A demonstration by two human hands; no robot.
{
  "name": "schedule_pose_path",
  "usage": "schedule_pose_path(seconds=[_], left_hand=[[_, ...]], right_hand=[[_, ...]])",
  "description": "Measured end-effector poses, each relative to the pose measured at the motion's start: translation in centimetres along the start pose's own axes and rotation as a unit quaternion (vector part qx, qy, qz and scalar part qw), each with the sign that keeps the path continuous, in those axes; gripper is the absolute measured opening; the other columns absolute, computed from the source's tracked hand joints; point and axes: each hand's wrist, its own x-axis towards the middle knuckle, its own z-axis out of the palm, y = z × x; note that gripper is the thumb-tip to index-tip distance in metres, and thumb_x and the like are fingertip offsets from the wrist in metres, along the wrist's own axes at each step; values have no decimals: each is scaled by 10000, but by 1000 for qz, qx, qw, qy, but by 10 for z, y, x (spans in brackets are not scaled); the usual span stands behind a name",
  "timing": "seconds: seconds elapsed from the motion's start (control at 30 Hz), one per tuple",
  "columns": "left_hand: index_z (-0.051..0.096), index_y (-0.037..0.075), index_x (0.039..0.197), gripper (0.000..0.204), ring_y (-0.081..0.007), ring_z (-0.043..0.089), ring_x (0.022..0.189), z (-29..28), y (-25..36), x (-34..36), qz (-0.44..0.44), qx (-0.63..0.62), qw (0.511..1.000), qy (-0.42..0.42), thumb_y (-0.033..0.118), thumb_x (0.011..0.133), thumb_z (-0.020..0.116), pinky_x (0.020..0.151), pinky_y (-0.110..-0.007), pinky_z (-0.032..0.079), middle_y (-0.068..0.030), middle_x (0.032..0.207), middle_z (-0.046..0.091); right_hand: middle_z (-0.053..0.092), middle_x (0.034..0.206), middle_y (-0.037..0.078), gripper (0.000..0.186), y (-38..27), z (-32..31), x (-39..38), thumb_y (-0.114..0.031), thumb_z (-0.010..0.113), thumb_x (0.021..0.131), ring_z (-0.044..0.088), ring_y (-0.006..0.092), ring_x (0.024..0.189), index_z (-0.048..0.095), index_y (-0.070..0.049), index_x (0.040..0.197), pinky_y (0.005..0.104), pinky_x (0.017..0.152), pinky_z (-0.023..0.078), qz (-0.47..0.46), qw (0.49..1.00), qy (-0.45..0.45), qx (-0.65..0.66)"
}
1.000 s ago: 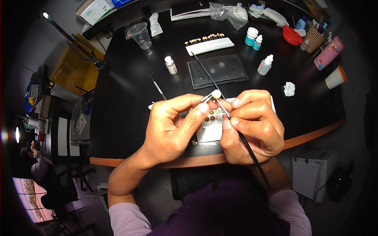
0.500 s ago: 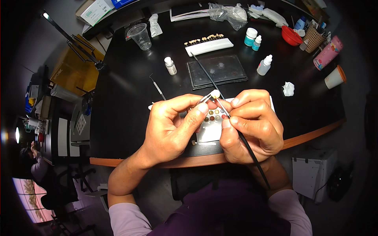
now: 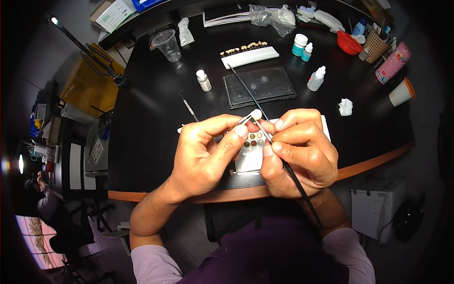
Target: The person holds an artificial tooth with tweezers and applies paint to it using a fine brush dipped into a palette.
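Observation:
My left hand [image 3: 201, 156] is closed around slim metal tweezers [image 3: 245, 119], whose tips hold a small white tooth crown [image 3: 256, 114]. My right hand [image 3: 305, 154] pinches a fine brush [image 3: 295, 180] with a black handle; its thin tip meets the crown or lies just below it. A second dark, thin stick [image 3: 247, 89] slants from the far side down behind the right fingers; whether that hand holds it too, I cannot tell. Beneath both hands, partly covered, lies a palette [image 3: 249, 162] with small round colour wells.
Beyond the hands are a dark slab [image 3: 260, 87], a white holder with tooth-shaped tabs [image 3: 250, 57], a small bottle [image 3: 204, 81], a dropper bottle [image 3: 316, 79] and crumpled tissue [image 3: 345, 107]. A metal probe [image 3: 189, 108] lies left. A paper cup [image 3: 402, 92] stands at the right edge.
Both hands, the crown and the brush appear very slightly shifted left, as does the table scene. The grips are unchanged, and the brush tip stays close to the crown.

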Motion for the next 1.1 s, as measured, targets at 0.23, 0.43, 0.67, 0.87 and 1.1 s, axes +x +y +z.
schedule_pose_path(seconds=[0.23, 0.43, 0.67, 0.87, 1.1], left_hand=[[723, -60, 1151, 236, -23, 579, 766, -2, 1, -1, -7, -24, 1000, -12, 90, 1052, 569, 674, -203, 469, -50, 903, 734], [703, -55, 1119, 297, -13, 401, 505, 3, -5, 0, 29, 13, 999, 15, 190, 1063, 544, 461, -195, 300, 19, 637, 533], [712, -63, 1139, 266, -41, 527, 692, 1, 0, 0, 17, 2, 1000, 1, 133, 1055, 555, 620, -211, 410, -39, 810, 645], [717, -80, 1154, 239, -85, 668, 907, -2, 3, -1, -11, -12, 1000, -12, 75, 1046, 572, 799, -233, 530, -108, 1000, 761], [719, -86, 1140, 222, -94, 681, 911, 1, 3, -1, 5, -6, 1000, -2, 64, 1038, 592, 801, -238, 543, -118, 987, 764]], right_hand=[[647, 816, 92, 259, -7, -6, 7, 95, 743, 695, 665, 280, 835, 675, -18, 918, 357, 693, 581, -1, 1000, -15, -13], [648, 822, 95, 252, -5, -4, 4, 96, 741, 705, 665, 284, 842, 673, -20, 917, 357, 701, 579, 4, 1000, -17, -8], [649, 824, 95, 248, -6, -5, 5, 93, 744, 711, 665, 284, 848, 674, -20, 920, 353, 696, 583, 6, 1000, -11, -11], [649, 825, 100, 246, -7, -6, 6, 96, 740, 727, 667, 280, 854, 665, -18, 931, 351, 697, 595, 3, 1000, -15, -9], [642, 821, 109, 256, -8, -7, 7, 120, 719, 719, 669, 285, 861, 648, -14, 925, 351, 693, 624, 5, 1000, -18, -6]])
